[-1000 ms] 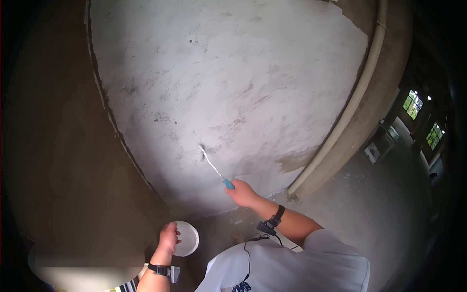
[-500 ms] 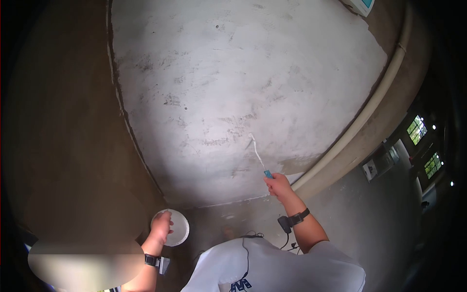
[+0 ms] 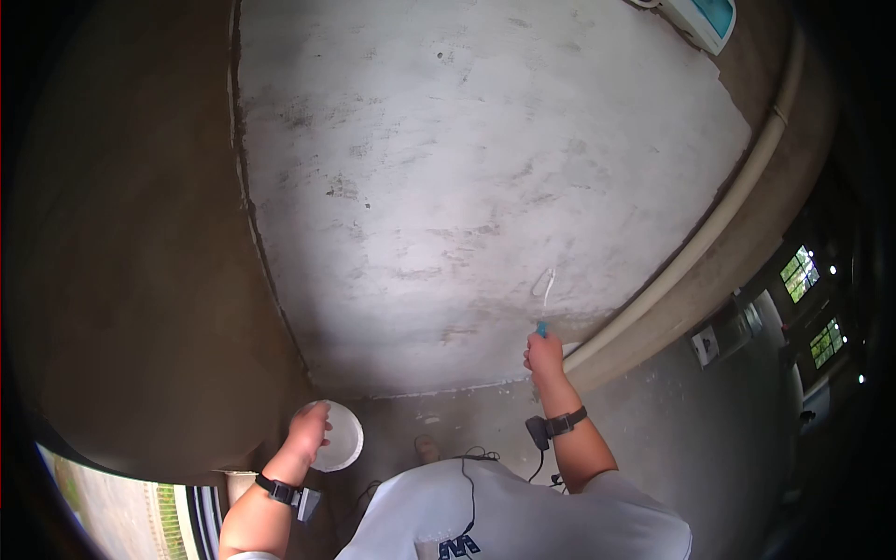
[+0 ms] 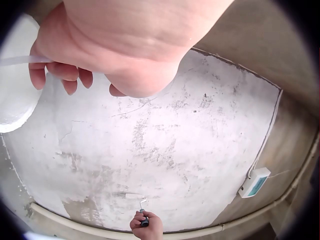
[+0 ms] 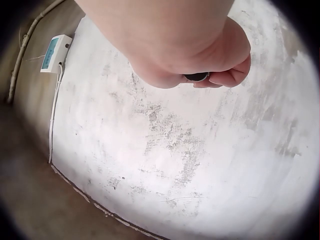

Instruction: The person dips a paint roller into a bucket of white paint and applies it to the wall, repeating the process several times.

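My right hand (image 3: 544, 355) grips the blue handle (image 3: 541, 329) of a small paint roller. Its thin bent rod (image 3: 549, 291) reaches up over the whitened wall (image 3: 401, 168). The white roller head (image 4: 134, 195) shows against the wall in the left wrist view, while the right wrist view has only the dark handle end (image 5: 197, 77) in the fist. Low on the left, my left hand (image 3: 306, 431) holds a round white bucket (image 3: 345, 439). A pale strip like its handle (image 4: 20, 61) runs to the curled fingers in the left wrist view.
Grey stains mark the white coat. A pale pipe (image 3: 695, 247) runs along the wall's right side, and a white box with a teal panel (image 3: 705, 21) is fixed at top right. Brown wall (image 3: 131, 233) lies left, bare concrete floor (image 3: 672, 420) at lower right.
The right hand has carried the roller rightward across the wall, toward the pipe. The head view has shifted, bringing in the teal-panelled box. The left hand keeps the bucket at lower left.
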Motion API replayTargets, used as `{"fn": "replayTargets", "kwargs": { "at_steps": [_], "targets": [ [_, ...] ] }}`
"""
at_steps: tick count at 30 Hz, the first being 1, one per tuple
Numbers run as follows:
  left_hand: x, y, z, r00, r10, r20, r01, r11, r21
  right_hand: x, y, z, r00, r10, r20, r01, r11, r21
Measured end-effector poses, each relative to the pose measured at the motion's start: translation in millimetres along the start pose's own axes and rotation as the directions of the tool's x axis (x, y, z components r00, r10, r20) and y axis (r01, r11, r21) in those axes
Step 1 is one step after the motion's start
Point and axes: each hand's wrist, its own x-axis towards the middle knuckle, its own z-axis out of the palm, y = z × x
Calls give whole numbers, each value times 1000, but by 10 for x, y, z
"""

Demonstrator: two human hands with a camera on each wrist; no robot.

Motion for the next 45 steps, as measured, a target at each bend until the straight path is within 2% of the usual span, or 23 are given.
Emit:
{"fn": "replayTargets", "kwargs": {
  "at_steps": [1, 3, 4, 6, 10, 12, 13, 15, 16, 18, 25, 27, 30, 31, 33, 34, 36, 39, 43, 45],
  "targets": [
    [-9, 16, 4, 1000, 4, 2, -4, 1000, 9, -38, -16, 58, 1000, -3, 7, 3, 1000, -4],
    [-17, 31, 7, 1000, 11, 3, -11, 1000, 18, -128, -39, 192, 988, 34, 149, -19, 995, -96],
    [-20, 33, 7, 1000, 17, 8, -17, 999, 37, -170, -21, 262, 987, 34, 155, -18, 995, -103],
    [-22, 39, 15, 1000, 13, 8, -13, 999, 38, -279, 43, 381, 982, -18, 185, 69, 961, -270],
    [-75, 81, 25, 1000, 26, 11, -26, 998, 58, -630, 67, 575, 963, -22, 267, 110, 941, -320],
    [-118, 124, 43, 1000, 25, 5, -25, 998, 54, -740, 43, 607, 902, -13, 432, 202, 896, -395],
    [-128, 136, 44, 1000, 25, -1, -25, 998, 53, -758, -1, 600, 901, -13, 433, 203, 895, -396],
    [-94, 96, 42, 1000, 25, 4, -25, 999, 48, -798, -115, 595, 779, -6, 627, 246, 923, -296],
    [-90, 79, 31, 1000, 27, 9, -27, 999, 45, -868, -185, 618, 778, -3, 628, 243, 923, -298],
    [-136, 125, 50, 1000, 23, -11, -23, 999, 34, -989, -349, 674, 686, -29, 727, 273, 936, -220],
    [-157, 124, 80, 1000, -10, -18, 10, 1000, 22, -1030, -679, 889, 652, -112, 750, 168, 986, 2],
    [-155, 116, 80, 1000, -16, -4, 16, 1000, 22, -1000, -830, 968, 630, -200, 750, 42, 974, 224],
    [-136, 81, 82, 999, -24, 24, 23, 999, 29, -1065, -957, 1095, 662, -193, 724, -28, 959, 282],
    [-126, 73, 81, 999, -19, 36, 18, 999, 36, -1078, -911, 1125, 662, -188, 725, -31, 960, 277],
    [-131, 82, 72, 999, -9, 46, 7, 999, 42, -1033, -804, 1206, 744, -166, 647, 28, 976, 218],
    [-147, 106, 66, 999, -4, 33, 2, 999, 38, -969, -757, 1214, 740, -173, 649, 33, 974, 223],
    [-151, 134, 64, 1000, 12, 14, -12, 999, 30, -824, -605, 1196, 779, -201, 594, 127, 978, 164],
    [-157, 116, 62, 1000, 18, -16, -18, 1000, -18, -611, -450, 1164, 791, -213, 574, 177, 977, 117],
    [-94, 82, 39, 999, -9, -40, 11, 999, 35, -228, -146, 1061, 796, -187, 576, 173, 982, 79],
    [-52, 34, 42, 999, -17, -39, 20, 998, 67, -25, 28, 947, 765, -169, 621, 226, 974, -13]
  ]
}}
